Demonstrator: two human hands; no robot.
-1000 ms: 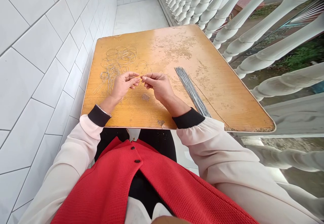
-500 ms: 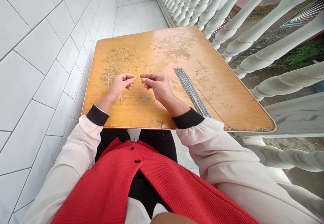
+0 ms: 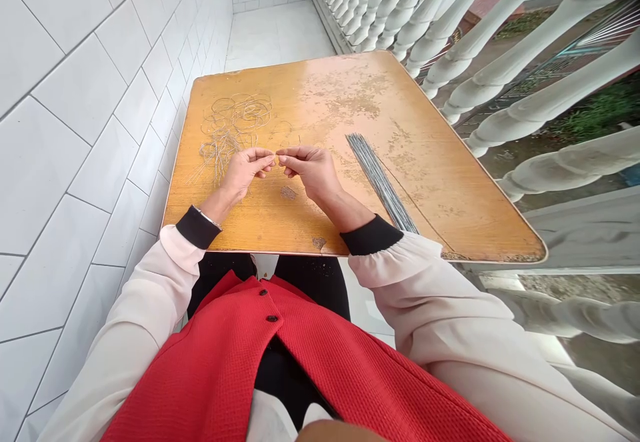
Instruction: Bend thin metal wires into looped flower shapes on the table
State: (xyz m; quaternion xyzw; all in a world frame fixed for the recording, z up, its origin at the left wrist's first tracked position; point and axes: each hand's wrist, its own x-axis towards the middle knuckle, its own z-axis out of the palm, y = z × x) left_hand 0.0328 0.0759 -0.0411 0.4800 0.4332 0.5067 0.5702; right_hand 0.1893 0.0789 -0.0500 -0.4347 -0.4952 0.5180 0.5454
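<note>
My left hand (image 3: 246,167) and my right hand (image 3: 314,167) meet fingertip to fingertip above the wooden table (image 3: 280,229), thumbs pressed on forefingers. Both pinch a thin piece of wire; most of it is hidden by the fingers, and a faint curved strand (image 3: 286,124) shows just beyond them. Behind and beside my left hand lies a loose tangle of looped, bent wires (image 3: 245,117). To the right of my right hand lies a bundle of straight grey wires (image 3: 383,182), its near end beside my sleeve.
One long thin wire (image 3: 417,206) lies slantwise right of the bundle. The tabletop's coating is worn in patches. A white tiled wall (image 3: 95,115) stands close on the left, and a white baluster railing (image 3: 480,89) runs along the right.
My left hand has moved slightly right, so its fingertips close the small gap to my right hand. The right hand stays nearly in place, still pinching.
</note>
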